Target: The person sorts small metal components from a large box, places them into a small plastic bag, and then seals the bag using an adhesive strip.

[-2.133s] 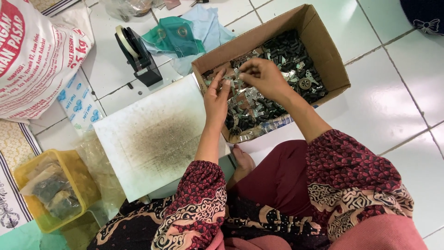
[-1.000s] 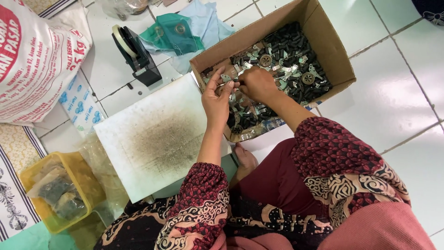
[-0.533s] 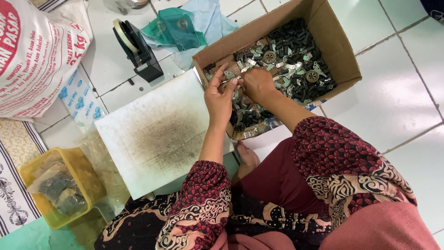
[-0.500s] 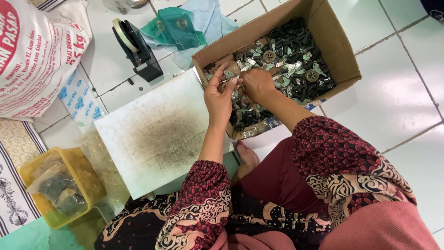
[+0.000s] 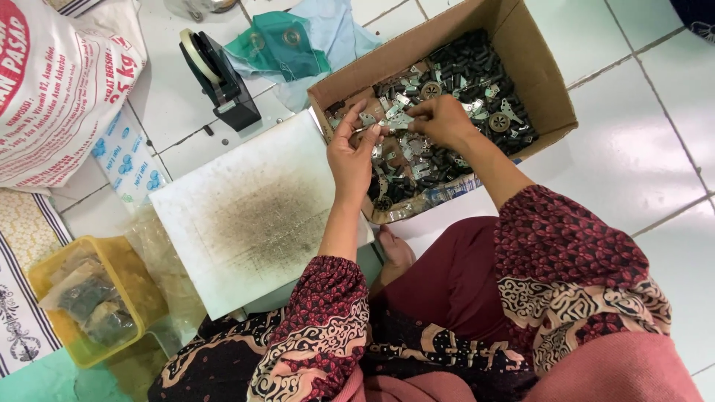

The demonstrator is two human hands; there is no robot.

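My grip is narrow on both sides: my left hand (image 5: 350, 152) pinches a small silver metal piece (image 5: 366, 129) between thumb and fingertips, and my right hand (image 5: 441, 119) closes on its other end, the two hands meeting over the near left part of the cardboard box (image 5: 547, 71). The box is filled with small parts (image 5: 462, 71), dark ones and shiny flat ones mixed together, and the piece I hold sits just above that heap. I judge I am in the middle of fitting or sorting one piece, and the next move calls for a steady pinch and a small, exact turn of the fingers, since the part is thin and could slip back among the others. I sit on a white tiled floor (image 5: 640, 164). Just left of the box lies a white board (image 5: 253, 223), smudged grey in the middle. Beyond it stands a black tape holder (image 5: 220, 74), with a green cloth (image 5: 287, 48) to its right. At far left is a big printed sack (image 5: 52, 89), and near left a yellow tub (image 5: 89, 298) holding bagged parts.
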